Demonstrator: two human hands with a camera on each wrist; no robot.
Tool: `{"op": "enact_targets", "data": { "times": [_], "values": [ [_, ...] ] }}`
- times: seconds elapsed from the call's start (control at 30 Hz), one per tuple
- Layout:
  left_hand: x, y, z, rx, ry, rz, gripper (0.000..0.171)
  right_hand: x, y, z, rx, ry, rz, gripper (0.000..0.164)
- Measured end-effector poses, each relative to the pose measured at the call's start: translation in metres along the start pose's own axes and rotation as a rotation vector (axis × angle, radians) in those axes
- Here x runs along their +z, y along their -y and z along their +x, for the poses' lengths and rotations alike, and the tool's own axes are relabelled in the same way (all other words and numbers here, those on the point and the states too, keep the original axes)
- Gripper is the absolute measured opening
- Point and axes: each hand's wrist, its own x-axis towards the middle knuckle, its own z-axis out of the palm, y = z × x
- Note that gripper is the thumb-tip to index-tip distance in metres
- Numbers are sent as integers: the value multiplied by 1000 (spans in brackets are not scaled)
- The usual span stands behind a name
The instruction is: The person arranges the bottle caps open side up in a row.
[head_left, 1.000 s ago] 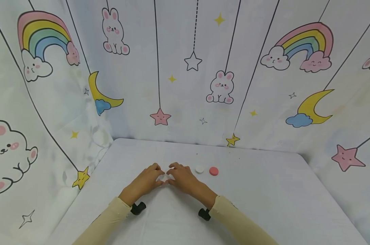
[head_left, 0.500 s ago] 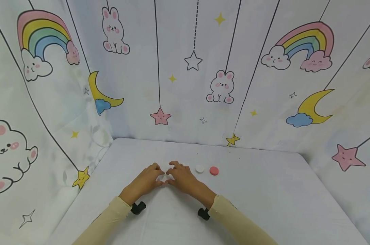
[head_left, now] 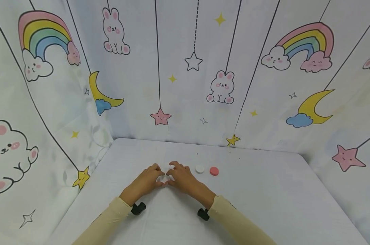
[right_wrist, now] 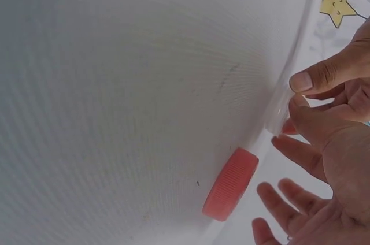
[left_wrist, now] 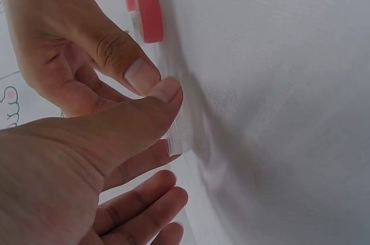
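Between both hands is a clear, ridged bottle cap (left_wrist: 180, 138), close over the white table and largely covered by fingers in the head view. My left hand (head_left: 145, 179) pinches one side of it with thumb and index finger; its other fingers are spread. From the opposite side my right hand (head_left: 184, 178) pinches it the same way, the two thumb tips meeting in the left wrist view. In the right wrist view the cap (right_wrist: 278, 113) shows as a pale see-through edge. Beyond the right hand lie a white bottle cap (head_left: 199, 169) and a red bottle cap (head_left: 213, 171).
A large red ridged cap (right_wrist: 231, 184) lies near the right hand in the right wrist view. Under the forearms hang black wrist cameras (head_left: 139, 208). The white tabletop (head_left: 264, 197) ends at a cartoon-printed curtain (head_left: 185, 95) behind and at the sides.
Both hands stay in place around the clear cap, with only slight finger shifts. The white and red caps have not moved.
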Motion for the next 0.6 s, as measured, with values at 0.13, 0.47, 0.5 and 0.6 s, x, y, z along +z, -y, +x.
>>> {"op": "enact_targets", "data": {
  "times": [0.13,0.47,0.5,0.6],
  "values": [
    [1,0,0,1,-5,4,38,1,0,1,10,13,0,36],
    [2,0,0,-4,-18,20,38,5,0,3,40,42,-12,37],
    [2,0,0,-6,-17,19,38,5,0,3,41,42,-13,37],
    [1,0,-1,-12,-15,12,38,6,0,3,44,46,-17,38]
  ]
}}
